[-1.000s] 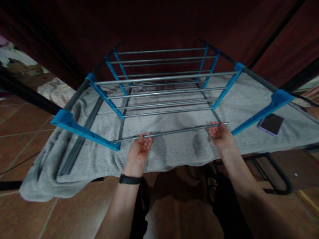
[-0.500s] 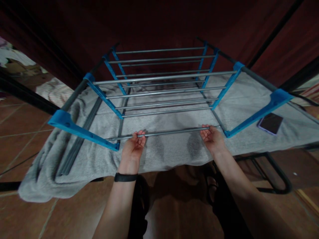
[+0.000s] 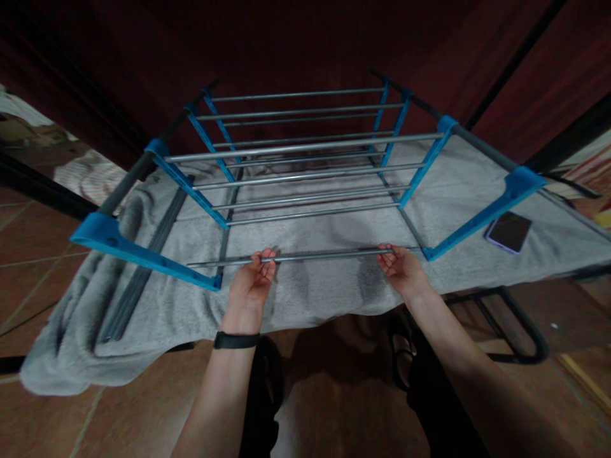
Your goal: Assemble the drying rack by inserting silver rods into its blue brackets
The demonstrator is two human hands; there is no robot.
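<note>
A thin grey metal rod (image 3: 324,256) lies level across the near side of a partly assembled rack with blue plastic brackets (image 3: 143,257). My left hand (image 3: 252,280) is palm up, its fingers curled round the rod toward its left part. Near the other end, my right hand (image 3: 401,270) grips the same rod between thumb and fingers. The rod's left end reaches past the front left bracket. Its right end is close to the front right bracket (image 3: 477,216); whether it touches is unclear. Several metal crossbars (image 3: 305,147) join the brackets further back.
Grey cloth (image 3: 305,299) covers the surface under the rack. Several loose grey tubes (image 3: 138,286) lie together at the left. A phone (image 3: 510,232) rests on the cloth at the right. Dark red curtain-like material (image 3: 296,44) hangs behind, and a black metal frame (image 3: 520,331) shows below right.
The view has shifted a little, so the rack appears slightly further left. Both hands keep their hold on the rod, which has barely moved relative to the brackets.
</note>
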